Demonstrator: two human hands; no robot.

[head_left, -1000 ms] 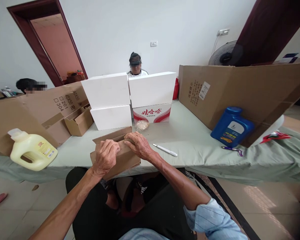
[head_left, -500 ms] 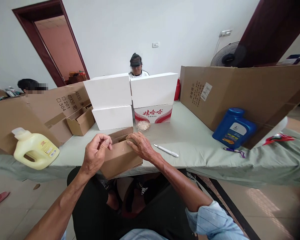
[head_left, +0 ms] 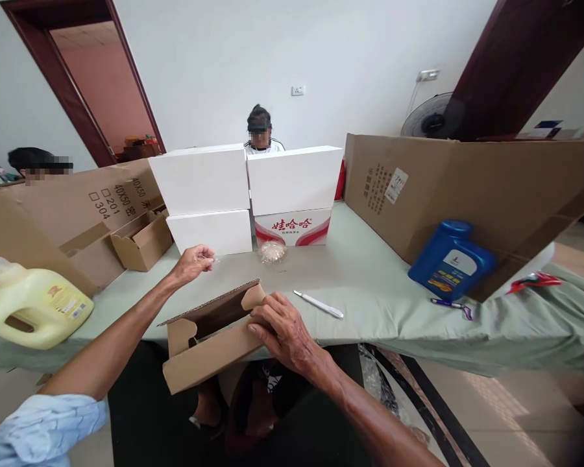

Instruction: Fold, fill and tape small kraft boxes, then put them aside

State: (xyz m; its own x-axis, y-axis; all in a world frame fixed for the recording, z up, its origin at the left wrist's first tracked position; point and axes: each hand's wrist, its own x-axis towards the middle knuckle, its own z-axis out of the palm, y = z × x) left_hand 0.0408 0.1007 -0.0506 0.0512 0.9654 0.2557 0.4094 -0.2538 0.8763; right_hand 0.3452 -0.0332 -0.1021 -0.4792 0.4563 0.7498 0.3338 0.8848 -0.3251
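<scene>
My right hand (head_left: 281, 329) grips the right end of a small brown cardboard box (head_left: 209, 337), held open and tilted over the table's near edge above my lap. My left hand (head_left: 193, 262) is stretched forward over the pale green tablecloth (head_left: 370, 272), fingers curled in a loose pinch just in front of the white boxes (head_left: 202, 198); whether it holds anything is too small to tell. A small netted bundle (head_left: 272, 251) lies a little to its right. A white pen-like tool (head_left: 318, 304) rests on the cloth beside my right hand.
A yellow jug (head_left: 32, 309) lies at the left, a blue oil bottle (head_left: 450, 259) at the right by a large cardboard sheet (head_left: 472, 188). Another open brown box (head_left: 141, 241) and a printed carton (head_left: 292, 228) stand behind. Two other people (head_left: 259, 128) sit beyond.
My left hand has let go of the box and reached forward toward the white boxes. The box has come down toward my lap in my right hand, its flap open.
</scene>
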